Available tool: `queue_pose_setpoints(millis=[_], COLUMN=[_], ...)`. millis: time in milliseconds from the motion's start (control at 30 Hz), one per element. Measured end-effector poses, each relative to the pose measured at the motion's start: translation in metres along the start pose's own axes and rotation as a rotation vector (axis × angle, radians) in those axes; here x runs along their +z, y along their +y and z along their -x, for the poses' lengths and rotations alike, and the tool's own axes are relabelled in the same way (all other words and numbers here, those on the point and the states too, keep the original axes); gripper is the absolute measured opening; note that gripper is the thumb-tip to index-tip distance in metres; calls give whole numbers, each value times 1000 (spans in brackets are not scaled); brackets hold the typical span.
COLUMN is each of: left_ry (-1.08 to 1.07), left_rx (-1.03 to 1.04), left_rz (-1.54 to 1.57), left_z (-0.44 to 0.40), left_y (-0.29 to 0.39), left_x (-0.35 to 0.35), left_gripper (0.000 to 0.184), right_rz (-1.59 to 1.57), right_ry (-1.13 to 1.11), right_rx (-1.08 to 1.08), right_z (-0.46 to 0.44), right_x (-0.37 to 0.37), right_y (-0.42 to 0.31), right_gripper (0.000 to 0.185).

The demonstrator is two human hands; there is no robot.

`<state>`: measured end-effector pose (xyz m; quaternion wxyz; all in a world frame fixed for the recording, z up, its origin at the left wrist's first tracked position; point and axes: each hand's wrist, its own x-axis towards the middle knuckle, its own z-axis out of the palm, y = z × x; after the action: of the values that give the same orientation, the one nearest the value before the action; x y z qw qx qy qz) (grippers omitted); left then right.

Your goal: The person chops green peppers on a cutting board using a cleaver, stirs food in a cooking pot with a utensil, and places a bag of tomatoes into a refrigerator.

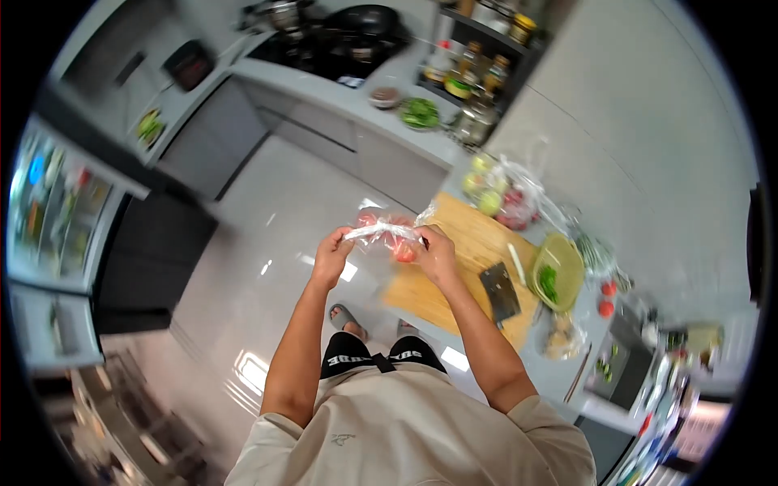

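A clear plastic bag (pixel 381 230) with several red tomatoes (pixel 403 249) inside hangs in front of me, above the floor beside the counter. Its top is pulled into a twisted white strip, knotted or bunched at the middle. My left hand (pixel 331 256) is closed on the left end of that strip. At the other end, my right hand (pixel 438 255) pinches the plastic near the cutting board's edge. A wooden cutting board (pixel 462 231) lies under and beyond my right forearm, with a cleaver (pixel 500 292) on it.
A yellow-green basket (pixel 559 271) with chopped greens stands right of the board. Bagged fruit (pixel 510 194) sits behind it, and two tomatoes (pixel 606 309) lie near the sink (pixel 624 364). An open fridge (pixel 61 219) is at left; the stove (pixel 328 49) is at the back.
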<state>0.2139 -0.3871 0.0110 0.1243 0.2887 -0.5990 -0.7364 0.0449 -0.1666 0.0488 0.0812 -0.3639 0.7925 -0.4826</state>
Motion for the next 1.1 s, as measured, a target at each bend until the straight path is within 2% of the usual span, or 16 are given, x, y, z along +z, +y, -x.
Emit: queue_pose_setpoints(millis=[67, 200, 333, 367, 467, 567, 700, 767, 900, 1000, 1100], left_ry=[175, 521, 788, 844, 984, 1103, 1276, 1341, 1440, 1563, 1669], left_rx=[75, 188, 242, 312, 339, 345, 419, 433, 532, 508, 581], left_rz=[-15, 49, 102, 181, 283, 287, 261, 185, 43, 22, 28], left_z=[32, 106, 176, 191, 255, 324, 386, 417, 459, 477, 485], left_y=[14, 33, 11, 1, 14, 38, 68, 83, 114, 132, 161], left_x=[-51, -149, -274, -308, -392, -477, -575, -617, -688, -750, -823], left_gripper=[20, 19, 20, 21, 22, 23, 25, 25, 25, 25, 24], right_rz=[-93, -156, -190, -183, -231, -348, -360, -479, -570, -617, -654], right_ry=[-85, -278, -455, -510, -594, -706, -784, -798, -881, -931, -942], right_rx=[3, -138, -325, -364, -503, -471, -569, -611, -709, -754, -843], right_z=[-20, -49, -57, -55, -41, -17, 6, 12, 14, 11, -2], right_x=[48, 156, 284, 317, 422, 514, 600, 644, 727, 788, 862], right_y=[-37, -124, -220, -248, -323, -403, -507, -556, -638, -699, -764], right_gripper=[25, 23, 22, 22, 20, 23, 23, 21, 22, 23, 25])
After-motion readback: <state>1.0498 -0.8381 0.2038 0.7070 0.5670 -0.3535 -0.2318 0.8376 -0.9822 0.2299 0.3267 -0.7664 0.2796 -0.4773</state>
